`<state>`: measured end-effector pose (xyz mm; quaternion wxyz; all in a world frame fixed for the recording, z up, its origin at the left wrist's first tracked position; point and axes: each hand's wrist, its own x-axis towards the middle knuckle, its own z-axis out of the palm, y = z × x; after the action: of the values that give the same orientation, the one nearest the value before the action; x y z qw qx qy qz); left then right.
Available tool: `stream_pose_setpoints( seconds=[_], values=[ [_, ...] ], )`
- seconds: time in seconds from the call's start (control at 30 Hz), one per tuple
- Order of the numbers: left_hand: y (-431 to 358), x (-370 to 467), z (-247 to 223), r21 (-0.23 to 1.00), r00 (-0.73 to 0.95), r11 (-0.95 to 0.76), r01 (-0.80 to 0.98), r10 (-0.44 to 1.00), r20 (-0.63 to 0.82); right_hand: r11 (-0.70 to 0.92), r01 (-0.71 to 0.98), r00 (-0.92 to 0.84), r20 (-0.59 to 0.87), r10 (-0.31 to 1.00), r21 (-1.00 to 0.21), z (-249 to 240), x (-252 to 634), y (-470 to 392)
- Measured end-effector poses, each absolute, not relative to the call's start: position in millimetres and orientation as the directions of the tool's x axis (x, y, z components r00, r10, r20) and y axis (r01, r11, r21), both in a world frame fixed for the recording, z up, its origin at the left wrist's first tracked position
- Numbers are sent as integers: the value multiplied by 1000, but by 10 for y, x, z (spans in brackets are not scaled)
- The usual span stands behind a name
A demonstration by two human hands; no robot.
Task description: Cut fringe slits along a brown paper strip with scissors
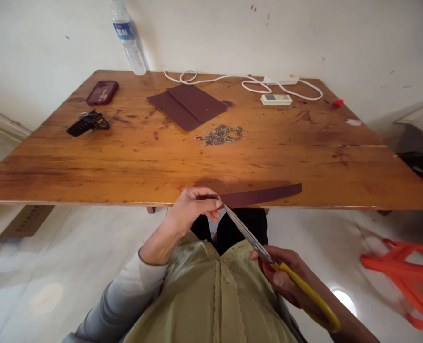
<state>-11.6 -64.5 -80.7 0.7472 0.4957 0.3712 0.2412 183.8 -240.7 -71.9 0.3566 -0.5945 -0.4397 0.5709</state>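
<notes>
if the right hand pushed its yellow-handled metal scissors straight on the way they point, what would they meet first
Probably the left hand, at the thumb pinching the narrow, maroon, paper-like strip; the scissors end right beside it, but depth and contact are unclear.

Your scissors (257, 247) have smooth, shiny metal blades (242, 227) and a smooth handle (307, 289) that looks plastic. The strip (264, 194) before you looks matt and papery, like the sheets (197, 102). Your counter (125, 166) is glossy, grained wood; the bottle (134, 59) is clear, shiny plastic.
</notes>
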Motion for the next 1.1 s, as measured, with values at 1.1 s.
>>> stream_pose_setpoints(
  seconds=[1.1],
  values=[
    [-639, -129, -711, 953, 565, 294, 79, 774, -285, -236, 242, -168, -281, 945, -941, -1055, 2136, -2344]
  ],
)
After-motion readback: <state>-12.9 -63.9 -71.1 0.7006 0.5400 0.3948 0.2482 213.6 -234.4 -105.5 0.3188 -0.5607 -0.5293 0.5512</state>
